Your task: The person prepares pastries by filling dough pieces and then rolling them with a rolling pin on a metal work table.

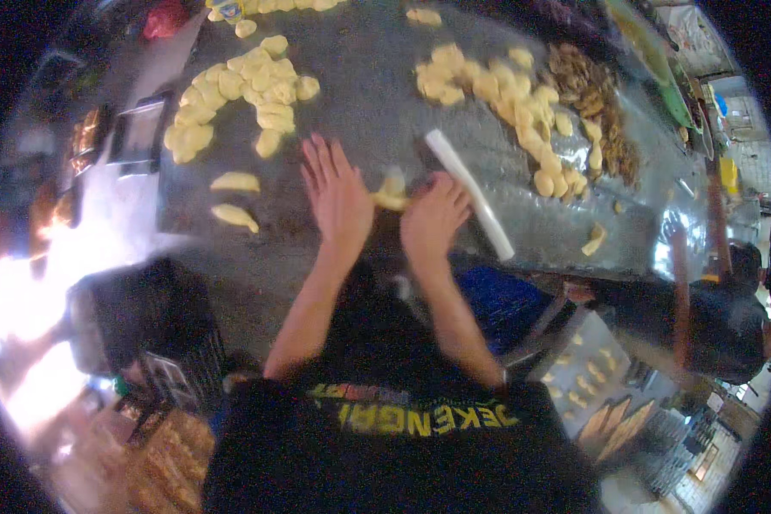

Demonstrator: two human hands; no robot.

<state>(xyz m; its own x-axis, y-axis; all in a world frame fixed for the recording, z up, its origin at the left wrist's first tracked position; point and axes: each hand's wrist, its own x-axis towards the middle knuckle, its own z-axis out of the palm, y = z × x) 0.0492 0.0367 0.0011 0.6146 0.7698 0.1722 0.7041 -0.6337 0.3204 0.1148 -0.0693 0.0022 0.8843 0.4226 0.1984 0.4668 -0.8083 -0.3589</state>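
Note:
Between my two hands a small piece of pale yellow dough (391,197) lies on the dark metal worktop (360,94). My left hand (341,195) rests flat beside its left end, fingers stretched out toward the far side. At the dough's right end is my right hand (435,216), palm down, its fingers slightly bent and a little apart. Whatever lies under the palms is hidden. Just right of the right hand, a white rolling pin (471,195) lies slanted on the worktop. Two shaped dough pieces (235,182) lie to the left of my left hand.
Heaps of dough pieces lie at the far left (231,94) and far right (514,94). A brown heap (593,103) sits beyond the right one. Below right, a tray (574,377) holds several shaped pieces. A dark crate (146,308) stands at lower left. Another person (694,317) is at right.

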